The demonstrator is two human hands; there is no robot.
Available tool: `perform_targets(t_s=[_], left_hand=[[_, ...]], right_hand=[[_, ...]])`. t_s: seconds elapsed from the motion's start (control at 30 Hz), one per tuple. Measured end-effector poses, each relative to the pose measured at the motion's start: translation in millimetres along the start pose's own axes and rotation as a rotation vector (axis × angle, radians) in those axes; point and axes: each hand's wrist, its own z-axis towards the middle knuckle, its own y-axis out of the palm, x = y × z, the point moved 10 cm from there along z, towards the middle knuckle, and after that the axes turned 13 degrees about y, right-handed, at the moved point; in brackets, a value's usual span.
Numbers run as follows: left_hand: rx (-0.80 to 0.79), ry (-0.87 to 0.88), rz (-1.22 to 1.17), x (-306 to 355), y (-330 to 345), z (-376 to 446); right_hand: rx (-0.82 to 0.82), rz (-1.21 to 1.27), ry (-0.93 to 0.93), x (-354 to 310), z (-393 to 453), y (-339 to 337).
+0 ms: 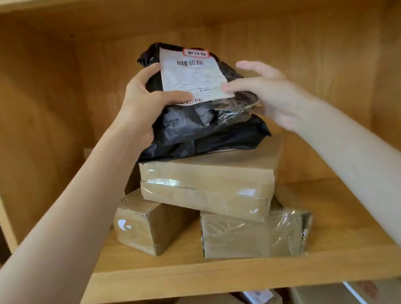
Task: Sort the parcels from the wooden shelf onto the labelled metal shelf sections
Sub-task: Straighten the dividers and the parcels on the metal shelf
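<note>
Lifting the black parcel point(199, 122) straight off the top box point(211, 175) works best, left hand point(141, 108) gripping, right hand point(269, 93) pinching its side.

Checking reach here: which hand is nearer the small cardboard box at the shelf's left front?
Left. The left hand grips the black bag above the small box; the right hand holds the bag's far side.
</note>
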Motion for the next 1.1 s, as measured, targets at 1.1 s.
perform_targets(t_s=[1.1], left_hand=[[-0.072, 0.146, -0.084, 22.6, -14.8, -168.5]], right_hand=[[-0.124, 0.057, 0.120, 61.2, -160.6, 9.9]])
